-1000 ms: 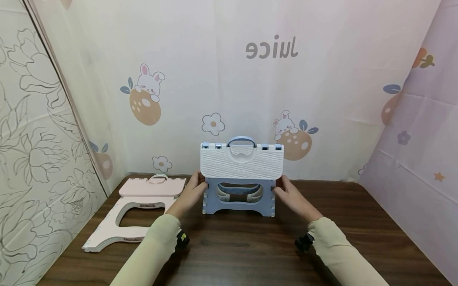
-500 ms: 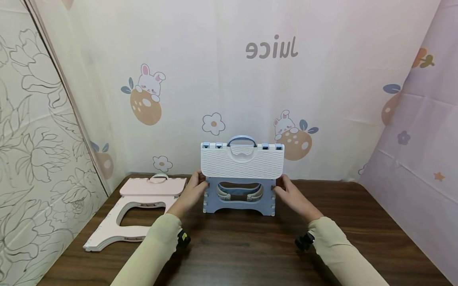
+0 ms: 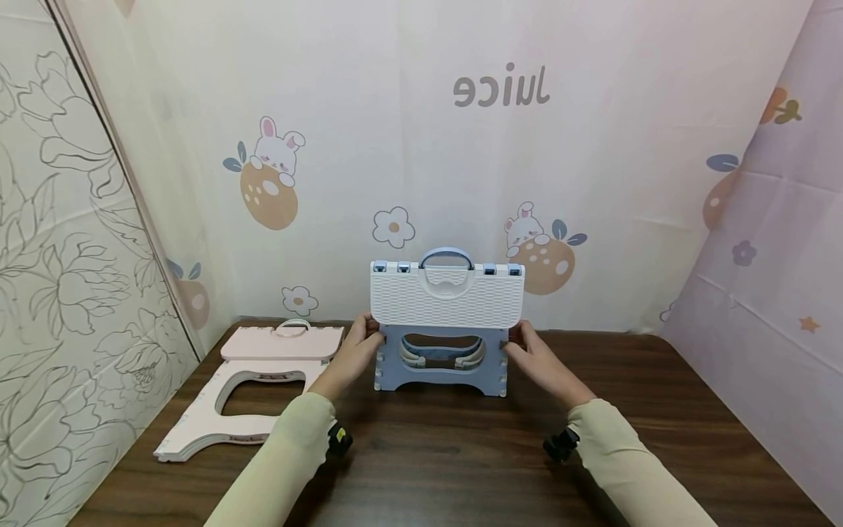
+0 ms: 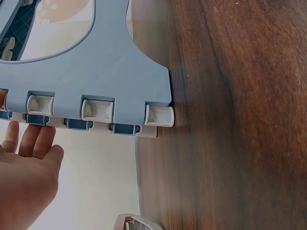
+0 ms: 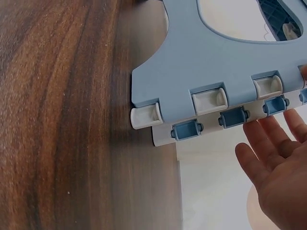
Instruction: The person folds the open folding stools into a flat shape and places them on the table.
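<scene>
A folding stool (image 3: 448,296) with a white woven-textured top panel and blue legs stands upright on the table in the head view, its blue carry handle (image 3: 446,253) uppermost. My left hand (image 3: 353,359) grips its left side edge just under the white panel. At the same height on the opposite edge, my right hand (image 3: 540,364) grips it too. In both wrist views the fingers (image 4: 43,140) and fingers (image 5: 261,139) lie along the hinged side, while the thumbs are mostly cut off by the frame. Through the leg opening, the rear frame and its blue parts show.
A pink folding stool (image 3: 200,410) lies flat and folded at the left of the dark wooden table (image 3: 454,461), close to my left forearm. Printed curtains (image 3: 421,146) hang behind the table and along both sides.
</scene>
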A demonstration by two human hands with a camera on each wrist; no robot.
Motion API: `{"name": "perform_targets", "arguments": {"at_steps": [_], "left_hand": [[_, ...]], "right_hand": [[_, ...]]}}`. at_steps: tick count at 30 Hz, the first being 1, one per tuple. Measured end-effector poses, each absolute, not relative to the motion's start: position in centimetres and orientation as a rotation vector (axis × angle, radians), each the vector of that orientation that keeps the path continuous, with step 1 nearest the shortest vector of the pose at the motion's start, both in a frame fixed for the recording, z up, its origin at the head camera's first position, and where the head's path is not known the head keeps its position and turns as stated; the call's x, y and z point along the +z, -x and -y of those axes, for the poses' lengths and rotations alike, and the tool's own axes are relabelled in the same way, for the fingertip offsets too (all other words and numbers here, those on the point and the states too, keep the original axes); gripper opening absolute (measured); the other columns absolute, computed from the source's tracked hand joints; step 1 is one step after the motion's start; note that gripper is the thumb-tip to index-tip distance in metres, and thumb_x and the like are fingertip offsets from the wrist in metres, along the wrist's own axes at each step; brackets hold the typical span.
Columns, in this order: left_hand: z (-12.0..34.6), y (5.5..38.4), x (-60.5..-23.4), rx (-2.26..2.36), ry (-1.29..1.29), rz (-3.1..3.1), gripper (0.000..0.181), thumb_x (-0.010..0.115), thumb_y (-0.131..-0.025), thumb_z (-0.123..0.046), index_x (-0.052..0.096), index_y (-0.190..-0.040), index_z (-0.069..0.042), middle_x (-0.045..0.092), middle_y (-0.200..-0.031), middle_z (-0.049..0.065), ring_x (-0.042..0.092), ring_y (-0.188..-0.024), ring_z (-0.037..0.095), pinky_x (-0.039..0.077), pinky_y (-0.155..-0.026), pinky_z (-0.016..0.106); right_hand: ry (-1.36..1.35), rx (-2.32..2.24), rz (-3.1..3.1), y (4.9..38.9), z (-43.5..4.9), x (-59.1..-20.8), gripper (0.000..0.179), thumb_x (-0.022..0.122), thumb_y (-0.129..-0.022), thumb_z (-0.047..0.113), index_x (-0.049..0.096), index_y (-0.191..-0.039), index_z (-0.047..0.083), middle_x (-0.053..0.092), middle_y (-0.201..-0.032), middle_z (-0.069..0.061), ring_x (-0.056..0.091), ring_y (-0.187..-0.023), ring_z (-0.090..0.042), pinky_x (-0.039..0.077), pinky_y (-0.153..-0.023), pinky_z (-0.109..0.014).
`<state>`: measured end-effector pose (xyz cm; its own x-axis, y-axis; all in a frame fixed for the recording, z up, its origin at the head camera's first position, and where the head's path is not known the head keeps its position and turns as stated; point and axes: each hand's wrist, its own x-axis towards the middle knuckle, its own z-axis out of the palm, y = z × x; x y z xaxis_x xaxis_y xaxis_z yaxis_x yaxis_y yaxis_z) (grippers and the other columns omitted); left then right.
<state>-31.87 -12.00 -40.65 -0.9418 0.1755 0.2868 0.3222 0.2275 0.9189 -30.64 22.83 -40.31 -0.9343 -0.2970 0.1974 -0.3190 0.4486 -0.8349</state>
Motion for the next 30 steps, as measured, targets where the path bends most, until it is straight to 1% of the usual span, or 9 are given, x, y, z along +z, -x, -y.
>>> {"name": "perform_targets", "arguments": {"at_steps": [5, 14, 23, 30], "left_hand": [[11.96, 31.44, -40.17, -1.822, 0.473, 2.375, 0.047, 0.046, -0.096, -0.006, 0.034, -0.140, 0.008, 0.046, -0.133, 0.024, 0.047, -0.120, 0.034, 0.038, -0.102, 0.050], [12.03, 31.93, -40.35, -1.869, 0.446, 2.385, 0.046, 0.046, -0.096, -0.002, 0.034, -0.139, 0.010, 0.044, -0.134, 0.027, 0.045, -0.123, 0.038, 0.037, -0.104, 0.053], [11.87, 31.71, -40.53, -1.818, 0.415, 2.376, 0.043, 0.047, -0.097, -0.008, 0.037, -0.137, 0.004, 0.046, -0.131, 0.022, 0.046, -0.122, 0.034, 0.038, -0.103, 0.050], [11.84, 31.66, -40.64, -1.800, 0.433, 2.370, 0.041, 0.047, -0.096, -0.008, 0.038, -0.135, 0.003, 0.047, -0.127, 0.021, 0.047, -0.118, 0.034, 0.039, -0.100, 0.049]], "right_hand": [[-0.556, 1.524, 2.669, 30.58, -22.80, -40.28, 0.055, 0.048, -0.106, 0.029, 0.026, -0.148, 0.002, 0.040, -0.141, -0.022, 0.045, -0.124, -0.036, 0.041, -0.098, -0.051], [-0.551, 1.504, 2.653, 30.75, -22.72, -40.45, 0.049, 0.048, -0.106, 0.025, 0.031, -0.143, 0.000, 0.044, -0.136, -0.022, 0.047, -0.119, -0.034, 0.042, -0.096, -0.049], [-0.543, 1.514, 2.651, 30.63, -22.68, -40.37, 0.045, 0.048, -0.106, 0.026, 0.034, -0.140, 0.001, 0.045, -0.133, -0.020, 0.047, -0.117, -0.033, 0.041, -0.096, -0.048], [-0.537, 1.512, 2.658, 30.48, -22.73, -40.24, 0.043, 0.048, -0.106, 0.027, 0.035, -0.138, 0.001, 0.046, -0.131, -0.018, 0.047, -0.116, -0.031, 0.041, -0.095, -0.046]]}}
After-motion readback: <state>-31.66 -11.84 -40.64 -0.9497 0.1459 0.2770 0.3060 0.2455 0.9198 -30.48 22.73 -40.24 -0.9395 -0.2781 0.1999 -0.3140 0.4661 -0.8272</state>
